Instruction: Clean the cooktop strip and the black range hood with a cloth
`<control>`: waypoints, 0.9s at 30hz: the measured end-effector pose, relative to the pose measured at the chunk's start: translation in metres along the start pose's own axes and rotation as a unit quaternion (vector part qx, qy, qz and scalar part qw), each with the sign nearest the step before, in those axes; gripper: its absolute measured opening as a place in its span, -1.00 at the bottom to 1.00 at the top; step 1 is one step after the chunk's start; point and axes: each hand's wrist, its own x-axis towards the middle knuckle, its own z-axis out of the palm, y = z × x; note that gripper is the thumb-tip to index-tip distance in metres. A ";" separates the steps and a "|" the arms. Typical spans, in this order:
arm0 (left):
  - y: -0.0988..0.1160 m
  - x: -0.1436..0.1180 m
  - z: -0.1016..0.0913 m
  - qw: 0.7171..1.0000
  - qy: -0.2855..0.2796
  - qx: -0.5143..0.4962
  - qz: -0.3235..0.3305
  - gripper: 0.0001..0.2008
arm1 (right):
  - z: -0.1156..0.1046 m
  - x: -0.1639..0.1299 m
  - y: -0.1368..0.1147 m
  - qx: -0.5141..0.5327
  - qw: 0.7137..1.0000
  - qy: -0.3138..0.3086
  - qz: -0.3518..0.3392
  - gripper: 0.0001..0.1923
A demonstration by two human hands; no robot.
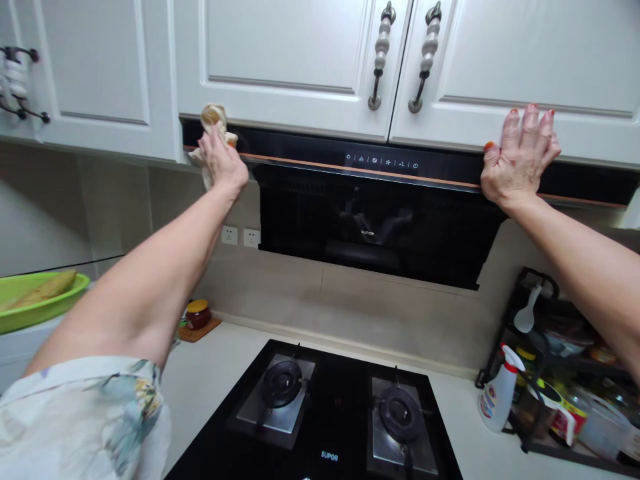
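Observation:
My left hand (223, 160) is closed around a cream cloth (214, 115), which it presses against the left end of the black range hood (310, 148). Part of the cloth hangs below the hood's edge. At the hood's right end, my right hand (520, 157) lies flat with its fingers spread upward; the fingertips touch the lower part of the white cabinet door (540, 60). Nothing is in that hand. Between the two hands runs the hood's row of touch icons (383, 161), above a glossy black panel (370, 227).
Below stands a black gas hob (345, 413) with two burners. A spray bottle (500, 390) and a crowded black rack (533, 407) are at the right. On the left are a green basin (30, 320), a yellow-lidded jar (199, 315) and wall sockets (230, 235). Cabinet handles (382, 50) stick out above.

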 end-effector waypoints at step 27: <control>-0.060 0.054 0.026 0.984 0.156 0.022 -0.079 -0.19 | -0.010 -0.012 0.004 0.082 0.996 -0.002 -0.037 -0.25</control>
